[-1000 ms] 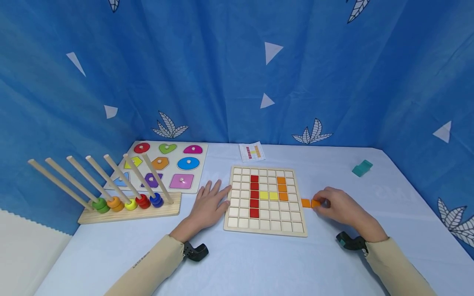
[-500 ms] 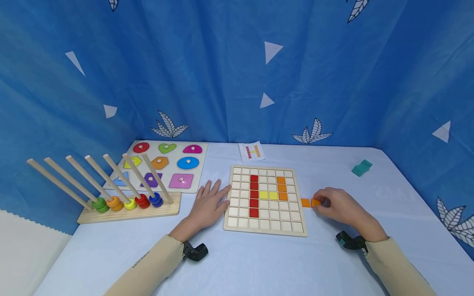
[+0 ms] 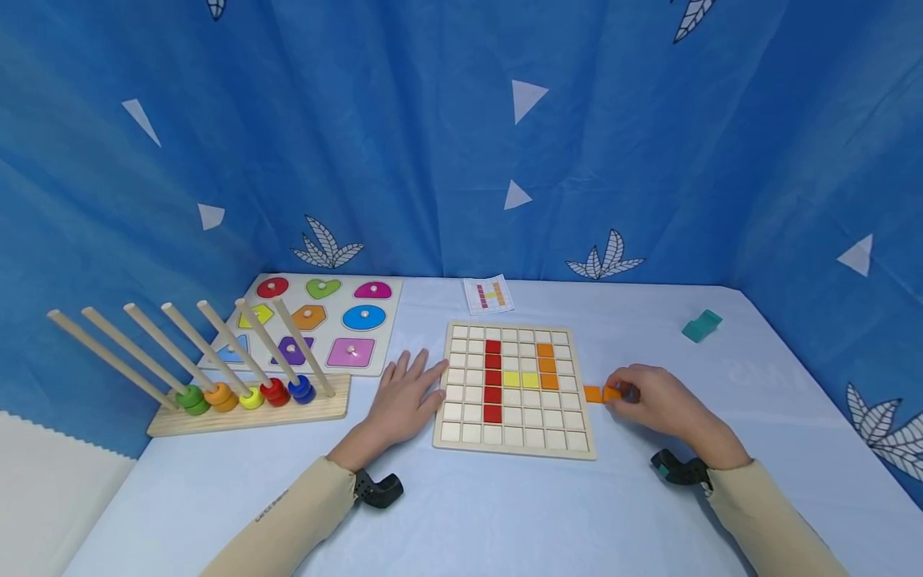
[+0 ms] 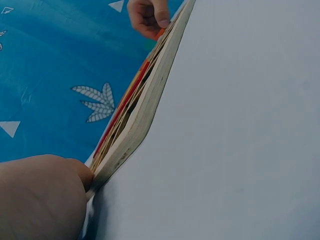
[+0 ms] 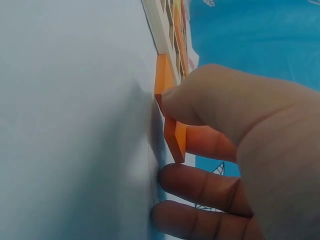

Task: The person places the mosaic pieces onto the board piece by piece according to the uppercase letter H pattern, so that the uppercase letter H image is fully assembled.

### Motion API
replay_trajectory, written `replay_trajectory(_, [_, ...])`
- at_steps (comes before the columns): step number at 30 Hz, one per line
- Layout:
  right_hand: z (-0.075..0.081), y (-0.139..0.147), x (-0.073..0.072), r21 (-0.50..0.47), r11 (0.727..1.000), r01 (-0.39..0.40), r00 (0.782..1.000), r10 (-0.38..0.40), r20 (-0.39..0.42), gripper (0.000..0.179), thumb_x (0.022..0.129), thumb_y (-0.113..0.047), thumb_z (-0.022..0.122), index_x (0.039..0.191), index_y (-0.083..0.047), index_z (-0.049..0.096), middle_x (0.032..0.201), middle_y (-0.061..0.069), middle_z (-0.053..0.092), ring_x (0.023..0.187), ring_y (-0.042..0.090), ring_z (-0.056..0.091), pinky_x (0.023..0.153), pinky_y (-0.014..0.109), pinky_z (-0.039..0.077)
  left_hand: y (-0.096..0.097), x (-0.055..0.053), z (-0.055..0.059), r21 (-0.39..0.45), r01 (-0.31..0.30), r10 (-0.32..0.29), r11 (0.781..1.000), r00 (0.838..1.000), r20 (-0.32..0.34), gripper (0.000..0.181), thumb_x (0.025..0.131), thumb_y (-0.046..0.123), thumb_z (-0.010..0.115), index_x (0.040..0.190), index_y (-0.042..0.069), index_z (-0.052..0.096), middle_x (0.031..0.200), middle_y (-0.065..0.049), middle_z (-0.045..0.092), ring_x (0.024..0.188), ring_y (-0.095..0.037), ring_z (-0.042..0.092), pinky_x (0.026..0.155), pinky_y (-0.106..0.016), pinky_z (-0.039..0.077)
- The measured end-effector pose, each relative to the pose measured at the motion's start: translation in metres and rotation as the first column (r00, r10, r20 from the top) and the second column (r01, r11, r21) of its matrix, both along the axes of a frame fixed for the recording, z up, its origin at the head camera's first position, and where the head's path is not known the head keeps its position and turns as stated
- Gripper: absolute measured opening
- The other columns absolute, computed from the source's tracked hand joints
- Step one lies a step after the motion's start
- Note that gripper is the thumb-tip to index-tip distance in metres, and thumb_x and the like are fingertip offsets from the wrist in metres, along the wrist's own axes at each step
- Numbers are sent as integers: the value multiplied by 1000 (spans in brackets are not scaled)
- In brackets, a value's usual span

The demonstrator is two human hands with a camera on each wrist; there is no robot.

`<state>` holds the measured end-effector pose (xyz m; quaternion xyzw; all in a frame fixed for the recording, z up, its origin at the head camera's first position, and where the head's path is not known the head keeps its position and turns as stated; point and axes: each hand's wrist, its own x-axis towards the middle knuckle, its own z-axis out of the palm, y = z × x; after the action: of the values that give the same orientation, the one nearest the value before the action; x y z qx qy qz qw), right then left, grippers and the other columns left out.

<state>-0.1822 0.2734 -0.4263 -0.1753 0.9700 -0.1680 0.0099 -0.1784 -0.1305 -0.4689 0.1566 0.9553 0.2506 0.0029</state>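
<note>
A square wooden grid board [image 3: 514,441] lies mid-table, holding a column of several red tiles [image 3: 493,377], two yellow tiles [image 3: 521,380] and three orange tiles [image 3: 547,366]. My left hand [image 3: 405,401] rests with spread fingers on the table, its fingertips at the board's left edge. Beyond the right edge, my right hand [image 3: 654,401] pinches an orange square tile [image 5: 175,141] between thumb and index finger. That tile is tilted in the right wrist view. Another orange tile [image 5: 163,75] lies between it and the board, its far end at the board's edge.
A printed pattern card [image 3: 489,295] lies behind the board. To the left stand a peg rack with coloured rings [image 3: 245,413] and a knob shape puzzle [image 3: 339,320]. A teal piece [image 3: 702,326] lies at the back right. A blue curtain [image 3: 404,144] borders the table.
</note>
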Motion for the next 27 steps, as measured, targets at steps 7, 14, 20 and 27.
replay_trajectory(7, [1,-2,0,4,1000,0,1000,0,-6,21,81,-15,80,100,-8,76,79,-4,64,70,10,50,59,22,45,-1,1,-1,2,1,-1,1000,1000,-1,54,103,34,52,153,16,48,166,-21,31,157,-49,14,124,-68,11])
replay_trajectory(14, [3,-6,-1,4,999,-36,999,36,-14,22,81,-15,80,101,-8,76,77,-5,62,69,9,49,59,22,44,0,2,1,12,3,-3,1000,1000,-1,54,102,34,53,153,16,48,166,-21,32,157,-49,14,124,-68,11])
replay_trajectory(20, [7,-15,-5,13,998,-57,998,57,-22,22,81,-15,81,101,-9,77,79,-5,63,71,10,50,61,22,45,0,2,0,6,-1,1,1000,1000,-4,54,102,33,53,153,15,49,165,-22,32,156,-49,15,123,-68,12])
replay_trajectory(27, [13,-32,-11,-2,995,-99,995,99,-7,25,82,-20,83,103,-8,77,77,-5,63,71,9,51,60,21,45,0,1,0,1,-3,3,1000,1000,-8,54,102,34,53,153,16,49,165,-21,32,157,-49,14,124,-68,11])
